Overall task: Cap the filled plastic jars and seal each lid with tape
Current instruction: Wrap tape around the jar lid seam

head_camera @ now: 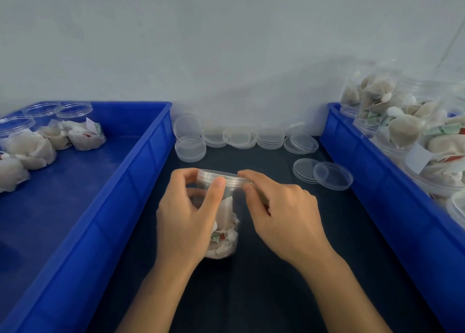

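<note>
The clear plastic jar (pixel 222 217) stands upright on the dark surface (pixel 289 269) between the two blue bins, enclosed by both hands. The left hand (pixel 186 219) curls its fingers around the jar's upper wall, thumb pressed just under the lid (pixel 221 178); the right hand (pixel 281 214) pinches the lid's rim on the opposite side between thumb and forefinger. The lid sits on the mouth, though whether it is fully seated cannot be told. Beyond the fingertips lie spare lids (pixel 241 137) in loose stacks, with two more just right of the right hand's fingers. The jar looks light, thin-walled and slick, filled with soft paper-wrapped packets, so a hard squeeze would likely flex the wall. The best hold is probably high on the body, just below the ribbed lid skirt, with the turning fingers on the rim itself. No tape is visible.
</note>
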`<action>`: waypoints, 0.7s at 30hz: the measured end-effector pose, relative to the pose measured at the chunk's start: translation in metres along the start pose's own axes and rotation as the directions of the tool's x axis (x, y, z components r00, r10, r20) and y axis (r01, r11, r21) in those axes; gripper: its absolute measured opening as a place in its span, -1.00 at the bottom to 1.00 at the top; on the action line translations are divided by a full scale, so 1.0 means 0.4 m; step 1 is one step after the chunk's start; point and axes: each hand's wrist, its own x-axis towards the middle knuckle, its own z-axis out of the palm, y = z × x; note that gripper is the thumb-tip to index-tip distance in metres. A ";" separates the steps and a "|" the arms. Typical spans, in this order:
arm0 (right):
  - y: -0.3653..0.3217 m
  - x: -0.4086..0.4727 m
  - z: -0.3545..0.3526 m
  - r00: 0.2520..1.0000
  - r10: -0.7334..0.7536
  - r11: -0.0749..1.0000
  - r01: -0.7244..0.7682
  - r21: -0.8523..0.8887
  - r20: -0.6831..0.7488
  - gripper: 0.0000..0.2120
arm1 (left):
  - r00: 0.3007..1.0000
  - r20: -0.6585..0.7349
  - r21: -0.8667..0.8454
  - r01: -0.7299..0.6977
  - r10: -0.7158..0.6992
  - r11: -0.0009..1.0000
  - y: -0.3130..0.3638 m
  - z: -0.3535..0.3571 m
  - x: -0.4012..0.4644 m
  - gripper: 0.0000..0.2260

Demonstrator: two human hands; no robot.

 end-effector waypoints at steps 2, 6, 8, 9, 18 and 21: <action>-0.009 -0.002 0.001 1.000 -0.008 1.000 0.007 -0.013 -0.017 -0.65 | 1.000 0.017 -0.009 -0.003 0.003 1.000 0.000 0.001 -0.001 -0.64; -0.014 -0.008 -0.001 0.999 -0.025 1.000 0.025 0.001 -0.021 -0.62 | 0.996 0.093 -0.070 0.021 -0.014 0.997 0.004 0.007 0.001 -0.55; -0.008 -0.007 -0.007 0.999 -0.003 1.000 0.002 0.030 0.047 -0.54 | 0.995 0.102 -0.098 0.025 -0.014 0.995 0.003 0.006 0.006 -0.53; -0.004 -0.005 -0.012 0.997 0.007 0.999 -0.010 0.044 0.082 -0.52 | 0.994 0.108 -0.116 0.033 -0.021 0.993 0.000 0.005 0.009 -0.53; 0.018 0.009 -0.028 0.993 0.013 0.999 -0.019 0.050 0.118 -0.57 | 0.980 0.185 -0.277 0.126 -0.076 0.953 -0.010 -0.008 0.019 -0.50; 0.023 0.013 -0.021 0.991 0.016 0.998 -0.024 0.061 0.136 -0.58 | 0.977 0.191 -0.302 0.146 -0.090 0.942 -0.012 -0.008 0.019 -0.57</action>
